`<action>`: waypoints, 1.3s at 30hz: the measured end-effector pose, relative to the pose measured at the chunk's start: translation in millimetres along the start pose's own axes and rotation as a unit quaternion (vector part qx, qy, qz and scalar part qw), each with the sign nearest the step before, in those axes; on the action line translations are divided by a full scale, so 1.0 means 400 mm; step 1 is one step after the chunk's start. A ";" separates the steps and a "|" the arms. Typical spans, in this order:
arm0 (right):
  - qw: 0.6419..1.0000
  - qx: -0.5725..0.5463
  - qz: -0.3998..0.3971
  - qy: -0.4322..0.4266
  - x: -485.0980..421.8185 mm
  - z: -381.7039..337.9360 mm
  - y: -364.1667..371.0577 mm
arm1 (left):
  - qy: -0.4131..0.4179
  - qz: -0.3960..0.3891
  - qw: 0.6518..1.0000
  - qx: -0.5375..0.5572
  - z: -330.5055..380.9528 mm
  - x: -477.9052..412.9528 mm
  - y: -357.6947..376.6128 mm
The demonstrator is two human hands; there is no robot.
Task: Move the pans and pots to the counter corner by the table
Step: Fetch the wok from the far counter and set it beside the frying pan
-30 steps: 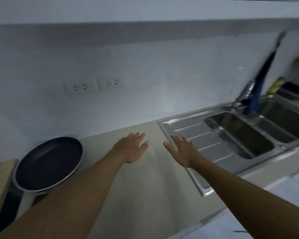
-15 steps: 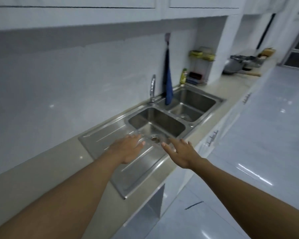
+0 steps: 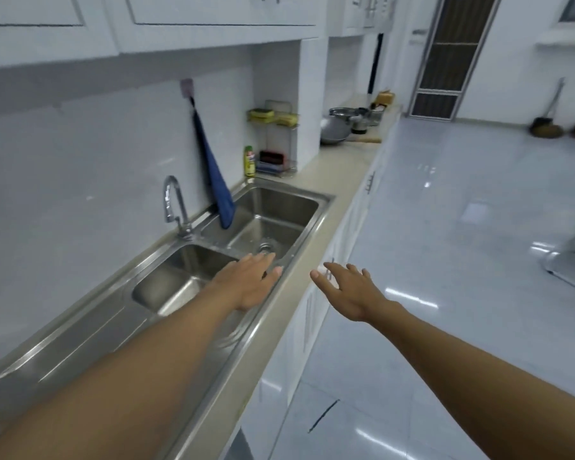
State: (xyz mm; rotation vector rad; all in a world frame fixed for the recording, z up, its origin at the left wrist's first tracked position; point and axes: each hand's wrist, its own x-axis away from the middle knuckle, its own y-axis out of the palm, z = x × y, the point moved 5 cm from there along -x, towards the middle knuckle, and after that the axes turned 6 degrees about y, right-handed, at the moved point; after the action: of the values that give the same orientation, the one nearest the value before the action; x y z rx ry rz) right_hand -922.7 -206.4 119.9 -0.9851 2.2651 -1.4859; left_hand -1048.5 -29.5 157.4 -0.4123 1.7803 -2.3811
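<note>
On my far left the stainless steel double sink (image 3: 90, 330) is set into the beige stone worktop (image 3: 332, 164), its ribbed drainboard nearest me and its two basins beyond. A curved chrome tap (image 3: 175, 204) stands at the sink's back rim between the basins, and just right of it a dark blue cloth (image 3: 218, 187) hangs from a wall hook with its tip dipping into the far basin. My left hand (image 3: 249, 282) hovers above the sink's front rim, fingers straight and together, gripping nothing. At the worktop's back edge past the far basin stand a yellow-green bottle (image 3: 249, 162) and a wire rack with yellow sponges (image 3: 276, 141). My right hand (image 3: 349, 290) is out past the worktop's front edge, over the white cabinet fronts, fingers spread and loose, also empty. The pans and pots sit well beyond both hands at the worktop's far end, past the white wall pier: a grey wok with a wooden handle (image 3: 334, 129) in front and a cluster of steel pots (image 3: 356, 114) behind it. It's too blurred there for me to count them.
</note>
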 end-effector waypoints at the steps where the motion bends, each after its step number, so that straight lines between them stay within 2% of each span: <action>1: 1.000 0.004 0.001 0.006 -0.025 0.014 -0.018 | 0.005 -0.005 1.000 0.004 0.005 -0.044 -0.009; 11: 0.997 -0.016 0.030 0.073 -0.279 0.182 -0.168 | 0.076 -0.015 0.997 -0.004 0.077 -0.431 -0.040; 17: 0.996 -0.026 0.044 0.074 -0.453 0.313 -0.242 | 0.071 -0.030 0.997 -0.002 0.114 -0.659 -0.012; 25: 0.997 -0.020 0.039 0.064 -0.712 0.530 -0.397 | 0.070 -0.005 0.997 -0.013 0.235 -1.015 -0.047; 28: 0.997 -0.021 0.037 0.065 -0.802 0.608 -0.456 | 0.062 0.004 0.998 0.015 0.290 -1.134 -0.055; 39: 0.996 -0.029 0.037 0.073 -1.115 0.823 -0.602 | 0.082 -0.016 0.996 -0.014 0.389 -1.541 -0.062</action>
State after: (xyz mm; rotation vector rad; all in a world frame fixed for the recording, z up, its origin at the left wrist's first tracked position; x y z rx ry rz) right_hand -318.4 -205.1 121.9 -0.8227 2.4301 -1.5150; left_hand -413.4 3.2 139.2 -0.2552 1.8892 -2.4796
